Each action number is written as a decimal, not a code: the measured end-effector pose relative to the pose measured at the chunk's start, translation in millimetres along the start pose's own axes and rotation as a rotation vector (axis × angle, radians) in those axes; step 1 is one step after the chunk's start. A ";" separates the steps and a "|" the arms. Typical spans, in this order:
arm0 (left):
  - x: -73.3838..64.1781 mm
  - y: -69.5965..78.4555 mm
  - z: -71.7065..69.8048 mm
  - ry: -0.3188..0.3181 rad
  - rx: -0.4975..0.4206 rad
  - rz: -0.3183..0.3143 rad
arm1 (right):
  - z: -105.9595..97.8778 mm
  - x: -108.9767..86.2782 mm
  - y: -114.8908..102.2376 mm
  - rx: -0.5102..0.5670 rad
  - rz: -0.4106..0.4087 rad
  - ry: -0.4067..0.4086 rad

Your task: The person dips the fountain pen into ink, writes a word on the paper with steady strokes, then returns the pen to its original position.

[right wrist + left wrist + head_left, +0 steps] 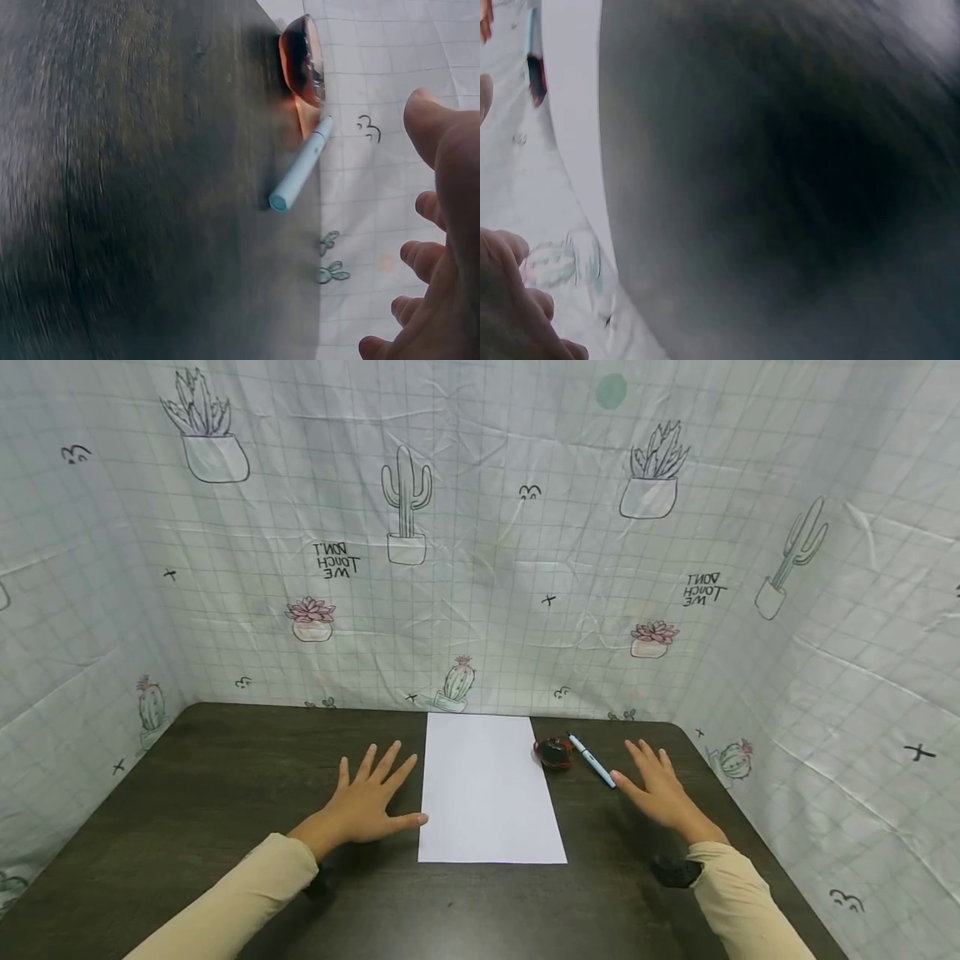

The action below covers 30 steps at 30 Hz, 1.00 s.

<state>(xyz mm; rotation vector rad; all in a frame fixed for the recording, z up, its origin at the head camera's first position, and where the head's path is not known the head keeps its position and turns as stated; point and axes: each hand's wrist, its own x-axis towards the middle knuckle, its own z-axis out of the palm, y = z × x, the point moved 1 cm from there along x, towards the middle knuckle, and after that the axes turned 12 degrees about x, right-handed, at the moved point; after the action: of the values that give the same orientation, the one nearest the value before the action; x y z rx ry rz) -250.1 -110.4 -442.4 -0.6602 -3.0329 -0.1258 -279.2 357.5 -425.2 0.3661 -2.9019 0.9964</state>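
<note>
A white sheet of paper [487,793] lies lengthwise on the dark table. Left of it, my left hand [367,806] is spread with straight fingers, its thumb tip at the sheet's left edge; whether it touches cannot be told. On the right, my right hand [663,797] has its fingers extended and holds nothing. Its thumb tip is close to the lower end of a light-blue pen [592,762] with a dark tip. Between pen and paper sits a small, rounded dark object with a reddish rim [553,752], also seen in the right wrist view beside the pen [300,174].
The dark wooden table [247,768] runs back to a hanging white cloth [487,593] printed with a grid and potted cacti. The cloth also encloses the left and right sides. A black wrist band [675,870] shows at the right cuff.
</note>
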 end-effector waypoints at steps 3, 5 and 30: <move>5.2 8.8 8.8 -0.037 -0.014 0.039 | 6.4 4.7 1.2 0.022 -0.016 0.008; 8.3 12.9 14.6 -0.068 -0.020 0.058 | 11.1 8.1 2.4 0.029 -0.024 0.014; 17.6 21.6 22.9 -0.323 -0.041 0.094 | 49.7 43.8 10.4 0.152 -0.003 0.053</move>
<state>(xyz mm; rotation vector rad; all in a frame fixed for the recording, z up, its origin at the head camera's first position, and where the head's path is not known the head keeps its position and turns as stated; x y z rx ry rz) -257.4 -81.6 -462.8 -0.9074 -3.3033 -0.0852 -322.9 326.1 -465.3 0.3461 -2.7861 1.2108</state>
